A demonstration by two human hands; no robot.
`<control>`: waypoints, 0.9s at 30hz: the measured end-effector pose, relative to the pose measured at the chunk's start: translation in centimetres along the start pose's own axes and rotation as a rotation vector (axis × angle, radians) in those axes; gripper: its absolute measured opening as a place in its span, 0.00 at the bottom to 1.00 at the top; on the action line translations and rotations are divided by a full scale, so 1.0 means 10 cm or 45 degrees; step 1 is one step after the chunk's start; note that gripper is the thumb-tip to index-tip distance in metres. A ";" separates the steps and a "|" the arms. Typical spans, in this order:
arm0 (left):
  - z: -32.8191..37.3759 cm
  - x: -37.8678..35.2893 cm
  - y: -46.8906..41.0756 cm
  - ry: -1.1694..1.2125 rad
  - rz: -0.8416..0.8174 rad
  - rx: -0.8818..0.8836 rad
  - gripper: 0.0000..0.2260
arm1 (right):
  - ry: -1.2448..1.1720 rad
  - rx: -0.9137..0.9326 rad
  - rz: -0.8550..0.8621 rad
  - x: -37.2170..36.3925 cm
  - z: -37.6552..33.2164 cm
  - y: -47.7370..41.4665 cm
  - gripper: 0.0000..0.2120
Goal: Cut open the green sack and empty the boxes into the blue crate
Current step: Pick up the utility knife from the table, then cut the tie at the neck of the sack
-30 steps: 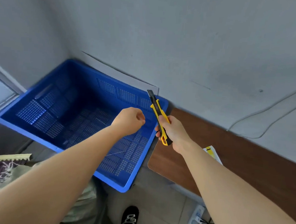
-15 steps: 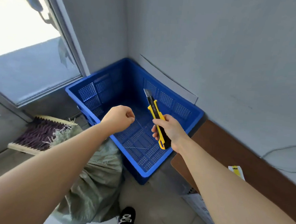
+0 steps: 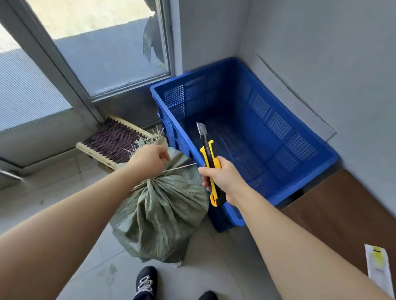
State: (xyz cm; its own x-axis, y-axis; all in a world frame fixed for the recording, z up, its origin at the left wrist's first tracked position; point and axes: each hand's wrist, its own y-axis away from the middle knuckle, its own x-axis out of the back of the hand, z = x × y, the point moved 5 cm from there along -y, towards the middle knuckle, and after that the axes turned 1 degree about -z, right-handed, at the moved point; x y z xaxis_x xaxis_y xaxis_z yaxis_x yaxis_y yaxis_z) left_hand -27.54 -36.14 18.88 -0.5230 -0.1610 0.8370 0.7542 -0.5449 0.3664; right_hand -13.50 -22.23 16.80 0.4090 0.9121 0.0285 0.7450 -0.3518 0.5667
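Hands point(image 3: 150, 157) point(image 3: 221, 175) extended over sack point(image 3: 162, 213), right gripping knife point(image 3: 209, 160).

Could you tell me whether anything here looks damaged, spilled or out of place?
Mostly tidy. The green sack has frayed strands at its tied neck, and the utility knife in the right hand has its blade out, pointing up over the empty blue crate.

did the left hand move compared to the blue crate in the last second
Yes. The left hand was over the blue crate a second ago; now it is off its near-left corner, above the tied green sack.
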 end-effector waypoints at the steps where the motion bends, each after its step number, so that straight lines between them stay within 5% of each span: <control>1: -0.11 0.00 -0.01 -0.014 -0.002 0.011 0.12 | 0.016 -0.004 -0.006 -0.09 0.02 -0.04 0.09; 8: -0.73 -0.08 -0.10 -0.067 -0.107 0.062 0.25 | 0.029 -0.111 -0.047 -0.70 0.17 -0.34 0.08; 14: -0.97 -0.30 -0.28 -0.284 -0.252 -0.240 0.35 | 0.074 -0.228 0.006 -1.11 0.43 -0.65 0.07; 19: -1.05 -0.58 -0.52 -0.715 -0.348 -0.570 0.30 | 0.077 -0.262 0.097 -1.31 0.64 -0.91 0.10; 27: -1.37 -0.89 -0.84 -1.134 -0.406 -0.620 0.30 | 0.008 -0.305 0.210 -1.47 0.97 -1.18 0.12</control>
State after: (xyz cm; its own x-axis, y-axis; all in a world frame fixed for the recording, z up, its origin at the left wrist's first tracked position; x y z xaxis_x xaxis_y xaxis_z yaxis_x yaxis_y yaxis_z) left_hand -34.66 -41.45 2.82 -0.0405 0.6001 0.7989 0.2904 -0.7580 0.5841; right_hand -23.22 -33.51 1.73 0.5107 0.8481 0.1413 0.5225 -0.4367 0.7323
